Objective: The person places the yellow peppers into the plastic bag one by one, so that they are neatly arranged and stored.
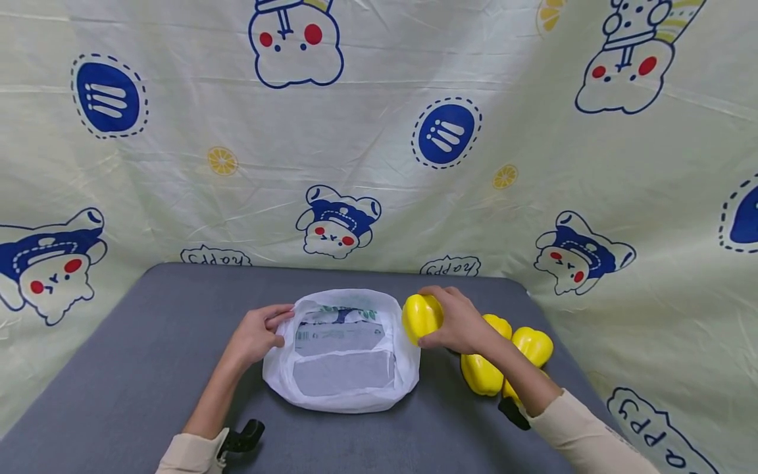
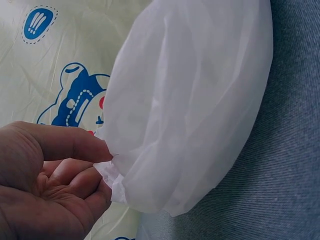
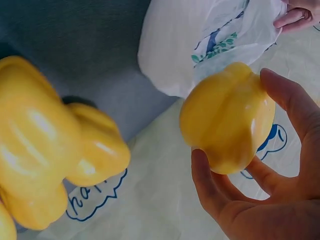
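Note:
A white plastic bag point(image 1: 340, 403) with its mouth spread wide sits mid-table, a flat grey panel and green leaf print visible inside. At its left rim, my left hand point(image 1: 256, 334) pinches the thin plastic between thumb and fingers; the left wrist view shows the bunched edge point(image 2: 116, 186). My right hand point(image 1: 456, 322) grips a yellow bell pepper point(image 1: 422, 318) just beside the bag's right rim. In the right wrist view thumb and fingertips clasp that pepper point(image 3: 227, 120) from opposite sides. More yellow bell peppers point(image 1: 482, 375) lie to the right, partly hidden by my right forearm.
The grey table point(image 1: 195, 316) extends around the bag. Behind and beside it hangs a pale printed curtain point(image 1: 379, 151) with cartoon figures. Black wrist straps point(image 1: 243, 438) show at both forearms, the right one close to the loose peppers.

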`<state>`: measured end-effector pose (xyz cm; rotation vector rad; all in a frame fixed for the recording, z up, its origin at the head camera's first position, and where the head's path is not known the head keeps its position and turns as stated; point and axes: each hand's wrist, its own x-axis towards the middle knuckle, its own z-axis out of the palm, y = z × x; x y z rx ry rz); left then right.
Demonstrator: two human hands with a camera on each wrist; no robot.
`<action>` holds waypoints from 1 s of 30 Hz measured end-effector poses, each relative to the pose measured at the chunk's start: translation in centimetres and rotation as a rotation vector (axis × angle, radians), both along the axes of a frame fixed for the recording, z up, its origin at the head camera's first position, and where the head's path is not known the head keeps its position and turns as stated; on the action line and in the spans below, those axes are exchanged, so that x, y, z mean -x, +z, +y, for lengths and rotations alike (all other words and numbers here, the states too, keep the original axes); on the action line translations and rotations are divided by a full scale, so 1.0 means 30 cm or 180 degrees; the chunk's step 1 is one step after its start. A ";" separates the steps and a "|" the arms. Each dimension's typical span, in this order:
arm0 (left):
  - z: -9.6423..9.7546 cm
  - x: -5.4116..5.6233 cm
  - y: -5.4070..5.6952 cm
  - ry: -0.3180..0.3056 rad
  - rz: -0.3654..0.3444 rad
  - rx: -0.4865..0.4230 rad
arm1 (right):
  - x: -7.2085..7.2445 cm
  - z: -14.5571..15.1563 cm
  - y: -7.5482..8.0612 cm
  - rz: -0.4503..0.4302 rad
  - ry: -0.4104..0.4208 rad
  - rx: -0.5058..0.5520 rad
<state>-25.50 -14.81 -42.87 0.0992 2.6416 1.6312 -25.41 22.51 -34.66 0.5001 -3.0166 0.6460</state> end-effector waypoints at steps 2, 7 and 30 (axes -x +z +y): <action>0.000 0.001 -0.001 0.0000 -0.0006 -0.0007 | 0.009 -0.022 -0.002 0.0016 0.0000 0.0018; 0.002 0.004 -0.002 0.0034 -0.0021 0.0042 | 0.030 -0.081 -0.006 -0.0003 -0.0023 0.0051; -0.007 0.013 -0.003 0.0021 0.0020 0.0064 | 0.099 -0.401 -0.050 -0.0132 0.0214 0.0368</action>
